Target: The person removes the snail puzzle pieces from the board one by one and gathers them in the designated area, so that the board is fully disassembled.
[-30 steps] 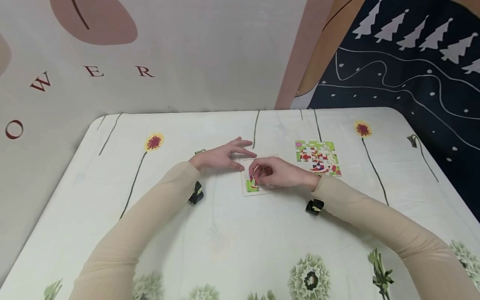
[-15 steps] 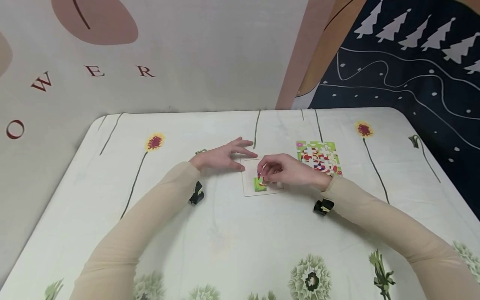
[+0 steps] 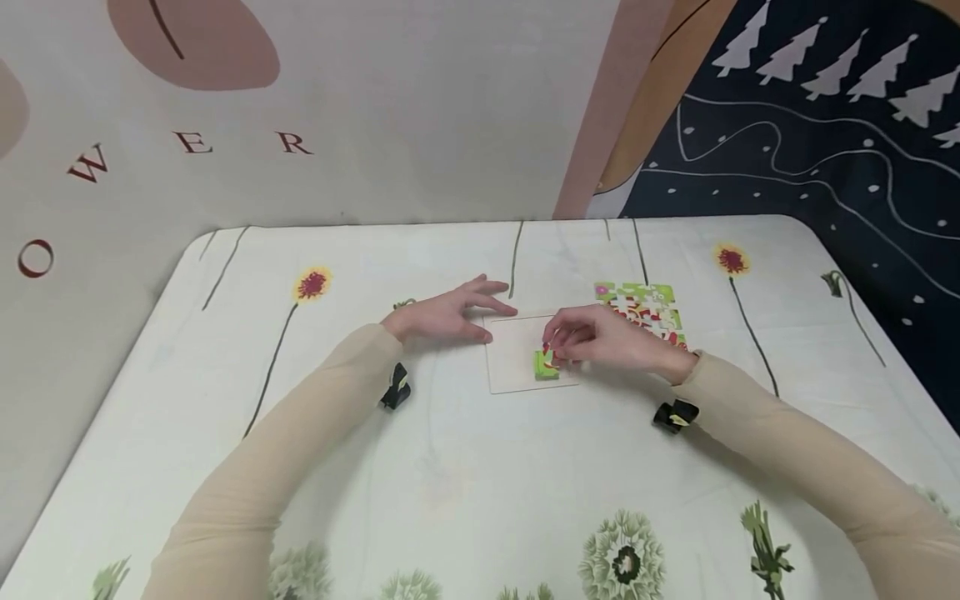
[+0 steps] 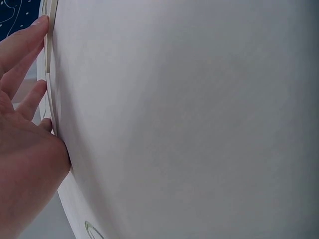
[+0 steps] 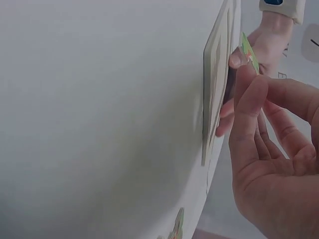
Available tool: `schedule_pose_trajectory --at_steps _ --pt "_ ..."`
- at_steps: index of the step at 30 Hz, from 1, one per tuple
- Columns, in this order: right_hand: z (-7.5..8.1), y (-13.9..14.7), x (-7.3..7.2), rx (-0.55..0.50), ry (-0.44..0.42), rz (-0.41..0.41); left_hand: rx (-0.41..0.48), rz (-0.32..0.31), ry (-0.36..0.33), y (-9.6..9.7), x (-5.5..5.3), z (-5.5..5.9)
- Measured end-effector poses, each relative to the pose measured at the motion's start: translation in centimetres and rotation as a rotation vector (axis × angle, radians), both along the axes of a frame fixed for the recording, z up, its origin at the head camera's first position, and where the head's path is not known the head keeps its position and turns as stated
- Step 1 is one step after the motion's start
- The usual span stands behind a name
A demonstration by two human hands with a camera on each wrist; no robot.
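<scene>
My right hand (image 3: 592,337) pinches a green jigsaw puzzle piece (image 3: 546,367) with red markings between thumb and fingertips. In the head view the piece overlaps the right half of a pale, shallow puzzle tray (image 3: 510,367). The right wrist view has the piece (image 5: 250,56) raised off the tray (image 5: 214,74), seen nearly edge-on. My left hand (image 3: 459,312) lies with spread, straight fingers at the tray's upper left corner, its thumb and fingertips at the rim. The left wrist view shows these fingers (image 4: 31,42) along the tray's edge.
To the right of the tray lies a group of colourful puzzle pieces (image 3: 656,296), green with red, partly covered by my right hand. A white flower-printed cloth (image 3: 450,467) covers the table, with a printed wall hanging (image 3: 450,117) behind it.
My right hand has moved right across the tray, carrying the puzzle piece from its left part to its right part. The left hand has stayed in place.
</scene>
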State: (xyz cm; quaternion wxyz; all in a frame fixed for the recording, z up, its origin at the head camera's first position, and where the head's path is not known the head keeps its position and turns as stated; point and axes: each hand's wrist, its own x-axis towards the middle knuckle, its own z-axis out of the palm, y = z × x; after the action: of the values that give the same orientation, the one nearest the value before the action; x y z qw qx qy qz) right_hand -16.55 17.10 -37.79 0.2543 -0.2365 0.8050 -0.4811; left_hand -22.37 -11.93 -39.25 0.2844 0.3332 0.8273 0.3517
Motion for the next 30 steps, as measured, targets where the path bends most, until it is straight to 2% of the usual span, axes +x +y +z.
schedule_pose_trajectory --at_steps 7,12,17,21,30 --pt "0.0 1.9 -0.1 0.001 0.011 -0.034 0.003 0.003 -0.012 0.1 -0.1 0.0" --pt "0.7 3.3 0.0 0.013 0.038 -0.078 0.008 0.000 -0.009 -0.1 -0.2 -0.1" --pt "1.4 4.7 0.0 0.064 0.097 -0.121 0.023 -0.008 -0.015 -0.2 -0.2 0.0" --pt "1.7 5.6 -0.1 0.106 0.106 -0.149 0.026 -0.011 -0.018 -0.2 -0.2 0.0" --pt "1.3 6.9 -0.5 0.187 0.176 -0.159 0.028 -0.010 -0.018 0.0 0.0 0.1"
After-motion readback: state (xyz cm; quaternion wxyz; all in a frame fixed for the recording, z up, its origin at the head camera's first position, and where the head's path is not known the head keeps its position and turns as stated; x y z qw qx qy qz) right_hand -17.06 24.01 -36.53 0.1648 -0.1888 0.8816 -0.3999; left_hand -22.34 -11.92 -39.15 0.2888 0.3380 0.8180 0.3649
